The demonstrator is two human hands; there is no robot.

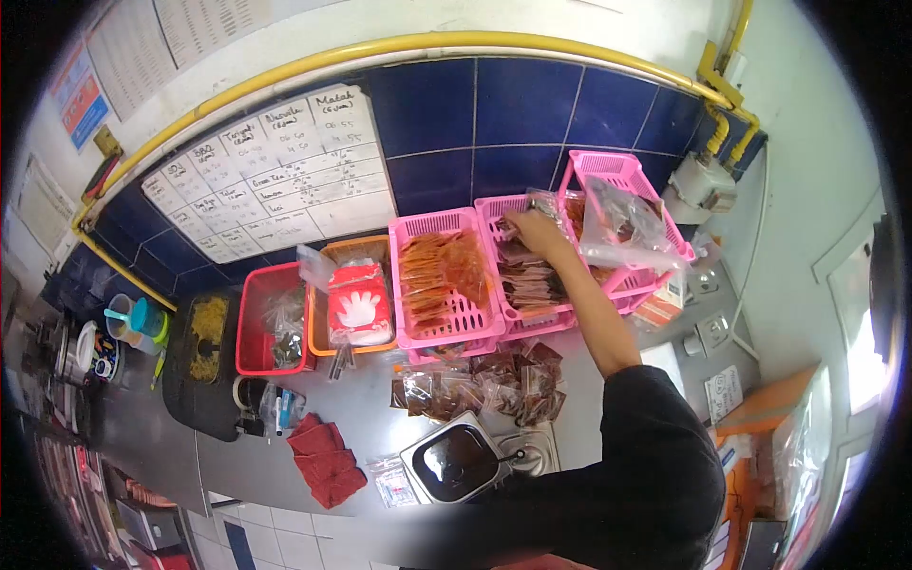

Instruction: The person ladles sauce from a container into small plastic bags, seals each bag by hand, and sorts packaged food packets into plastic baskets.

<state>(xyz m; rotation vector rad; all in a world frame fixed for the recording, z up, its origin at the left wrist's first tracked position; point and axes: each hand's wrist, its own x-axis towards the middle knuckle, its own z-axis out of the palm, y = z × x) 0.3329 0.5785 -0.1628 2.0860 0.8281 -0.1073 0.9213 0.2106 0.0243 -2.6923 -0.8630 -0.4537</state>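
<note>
My right hand (534, 233) reaches into the back of a pink plastic basket (484, 211). Its fingers are closed at the tops of the clear sachets of dark filling (528, 283) stacked there; the fingertips are partly hidden among them. To the left, another pink basket (400, 318) holds rows of sachets with orange filling (427, 275). More sachets of brown sauce (437, 393) lie in a pile on the steel counter in front of the baskets. A sliver of skin shows at the bottom edge, but my left hand cannot be made out.
A steel pan of dark liquid (458, 460) sits near the front, beside a round-lidded container (532, 448). A folded red cloth (325, 460) lies left of it. Red (249, 323) and orange bins (385, 249) stand along the wall. A raised pink basket (608, 163) holds plastic bags.
</note>
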